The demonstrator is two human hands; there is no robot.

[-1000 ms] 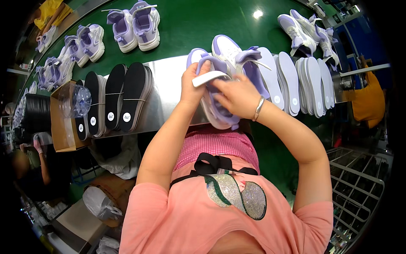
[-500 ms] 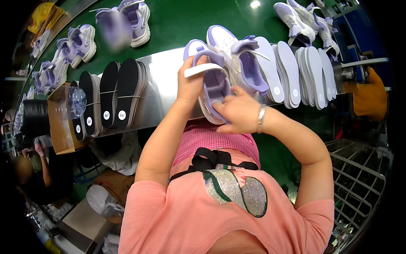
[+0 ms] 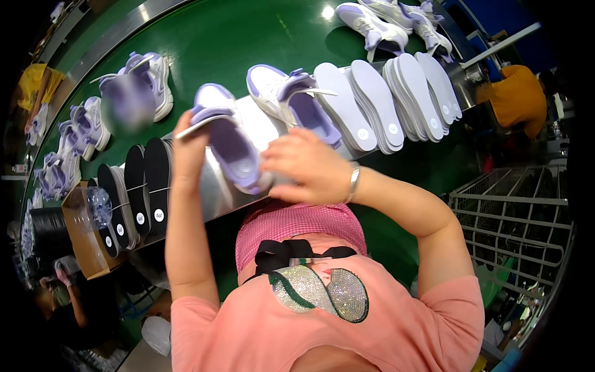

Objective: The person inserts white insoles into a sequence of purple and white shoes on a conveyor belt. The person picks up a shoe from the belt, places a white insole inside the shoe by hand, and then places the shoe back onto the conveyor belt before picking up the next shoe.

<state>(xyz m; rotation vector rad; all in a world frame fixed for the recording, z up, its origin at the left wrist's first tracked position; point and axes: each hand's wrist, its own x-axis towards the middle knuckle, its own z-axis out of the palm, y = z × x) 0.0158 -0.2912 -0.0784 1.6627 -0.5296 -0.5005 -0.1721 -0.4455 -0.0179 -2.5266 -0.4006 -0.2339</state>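
Note:
A white and lilac sneaker point(image 3: 238, 155) is tilted over the metal ledge, its opening toward me and a pale insole showing inside. My left hand point(image 3: 191, 149) is closed round its side near the tongue and strap. By the heel, my right hand point(image 3: 310, 166) has its fingers stretched out and apart; whether the fingertips touch the heel is hard to tell. Just beyond that hand lies a second matching sneaker point(image 3: 266, 84), with its tongue pulled up. Right of it, a white-lilac insole point(image 3: 344, 105) lies at the front of a row of stacked insoles point(image 3: 378, 105).
Bundled black insoles point(image 3: 158, 180) stand at the left, beside a cardboard box point(image 3: 93, 248) holding clear plastic. More sneakers point(image 3: 155, 84) sit on the green belt point(image 3: 235, 37), with others point(image 3: 378, 31) at the far right. A wire rack point(image 3: 514, 223) stands low at the right.
My left hand has carried the sneaker leftward, away from its mate. My right hand has come out of the shoe's opening to beside its heel. The whole view has shifted.

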